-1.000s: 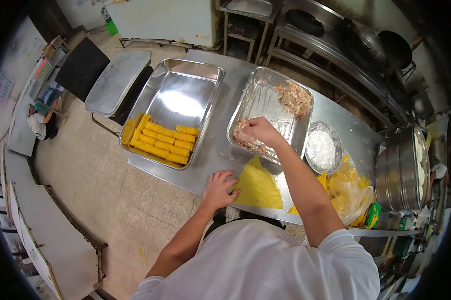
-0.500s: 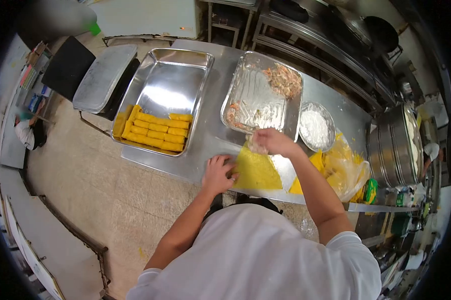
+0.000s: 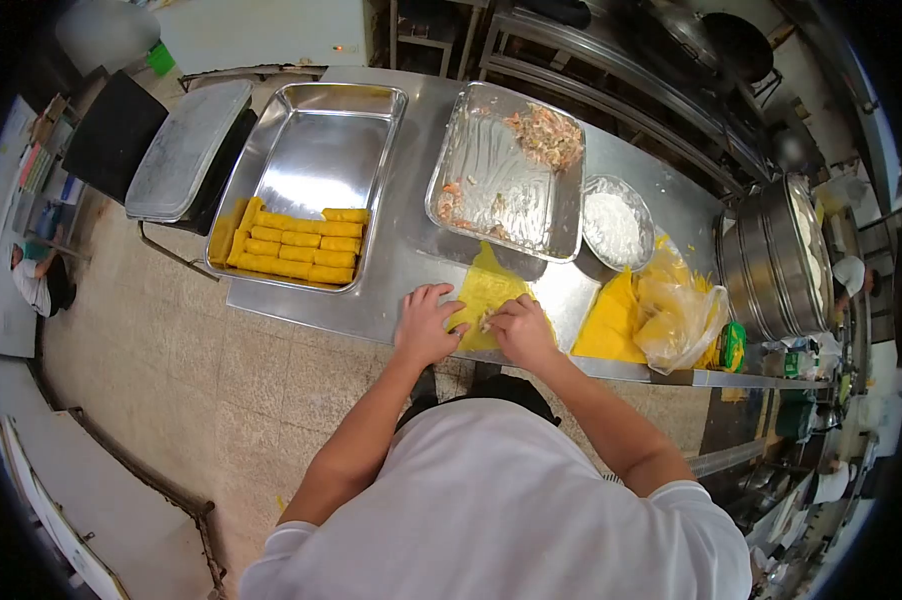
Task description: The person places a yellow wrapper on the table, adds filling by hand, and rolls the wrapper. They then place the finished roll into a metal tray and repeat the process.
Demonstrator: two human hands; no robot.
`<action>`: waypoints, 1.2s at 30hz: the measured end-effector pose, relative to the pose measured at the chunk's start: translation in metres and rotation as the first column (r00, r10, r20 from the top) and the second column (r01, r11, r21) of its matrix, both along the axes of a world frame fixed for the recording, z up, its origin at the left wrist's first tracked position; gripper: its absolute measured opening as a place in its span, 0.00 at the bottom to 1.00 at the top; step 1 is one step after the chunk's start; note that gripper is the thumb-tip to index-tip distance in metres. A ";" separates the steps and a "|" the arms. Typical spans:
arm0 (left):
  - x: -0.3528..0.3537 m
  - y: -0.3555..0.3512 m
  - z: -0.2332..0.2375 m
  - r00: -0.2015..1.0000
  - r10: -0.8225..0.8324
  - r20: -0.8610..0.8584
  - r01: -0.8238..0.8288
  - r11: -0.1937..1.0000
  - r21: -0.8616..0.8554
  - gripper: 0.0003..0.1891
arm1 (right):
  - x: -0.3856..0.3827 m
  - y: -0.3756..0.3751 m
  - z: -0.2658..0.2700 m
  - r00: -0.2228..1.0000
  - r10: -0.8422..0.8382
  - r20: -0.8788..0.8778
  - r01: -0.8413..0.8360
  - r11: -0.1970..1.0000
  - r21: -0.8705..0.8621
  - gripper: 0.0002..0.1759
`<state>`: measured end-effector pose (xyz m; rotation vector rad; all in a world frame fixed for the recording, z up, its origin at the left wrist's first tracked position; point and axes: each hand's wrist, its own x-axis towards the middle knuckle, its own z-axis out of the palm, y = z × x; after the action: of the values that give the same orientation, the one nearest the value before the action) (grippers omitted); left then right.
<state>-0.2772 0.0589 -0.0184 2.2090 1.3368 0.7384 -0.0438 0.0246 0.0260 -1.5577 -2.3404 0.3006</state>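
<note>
A thin yellow wrapper sheet (image 3: 487,285) lies on the metal table in front of me. My left hand (image 3: 429,325) rests at the sheet's left edge with its fingers apart, holding nothing. My right hand (image 3: 521,330) is over the sheet's right part, fingers pinched on a small pale lump of filling (image 3: 486,322). Beyond the sheet, a metal tray (image 3: 508,180) carries a heap of mixed filling (image 3: 548,137) in its far right corner and scraps along its near left side. To the left, a deeper tray (image 3: 326,150) holds rows of yellow rolls (image 3: 296,250) at its near end.
Right of the filling tray sits a round bowl of white powder or paste (image 3: 616,228). More yellow sheets (image 3: 611,325) and a plastic bag (image 3: 681,315) lie near the front edge. Stacked steamers (image 3: 776,260) stand far right. Other people are in the background at both sides.
My right hand has come back from the filling tray's near edge to the yellow sheet, bringing the filling down onto it. My left hand stays beside the sheet. The view has shifted slightly.
</note>
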 end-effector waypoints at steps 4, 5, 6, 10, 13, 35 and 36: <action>-0.001 0.000 0.006 1.000 0.010 -0.003 -0.010 1.000 -0.018 0.21 | -0.002 0.009 -0.014 0.998 -0.025 -0.057 0.021 0.997 -0.068 0.05; -0.001 -0.001 0.006 1.000 0.012 0.001 -0.012 1.000 -0.025 0.20 | -0.001 0.010 -0.014 0.992 -0.064 -0.111 0.053 0.994 -0.097 0.06; 0.000 -0.001 0.006 1.000 0.019 -0.008 -0.019 0.999 -0.027 0.20 | 0.000 0.010 -0.012 0.981 -0.106 -0.162 0.085 0.988 -0.130 0.06; 0.005 -0.001 0.007 0.999 0.035 -0.026 -0.036 0.999 -0.041 0.20 | 0.023 0.015 0.001 0.995 -0.048 -0.089 0.028 0.976 -0.215 0.08; 0.004 -0.001 0.005 0.999 0.042 -0.022 -0.043 0.998 -0.051 0.20 | 0.042 0.017 0.015 0.974 -0.048 -0.220 -0.020 0.955 -0.295 0.09; 0.013 0.000 0.004 0.997 0.075 -0.003 -0.075 0.997 0.011 0.21 | 0.082 0.024 -0.017 0.974 0.071 -0.216 -0.121 0.967 -0.225 0.14; 0.014 0.000 0.004 0.997 0.071 -0.014 -0.071 0.997 0.009 0.21 | 0.082 0.023 -0.016 0.977 0.090 -0.194 -0.128 0.973 -0.190 0.14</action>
<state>-0.2636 0.0585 -0.0140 2.1875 1.4277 0.7568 0.0382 0.0473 0.0104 -1.4191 -2.3121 0.6980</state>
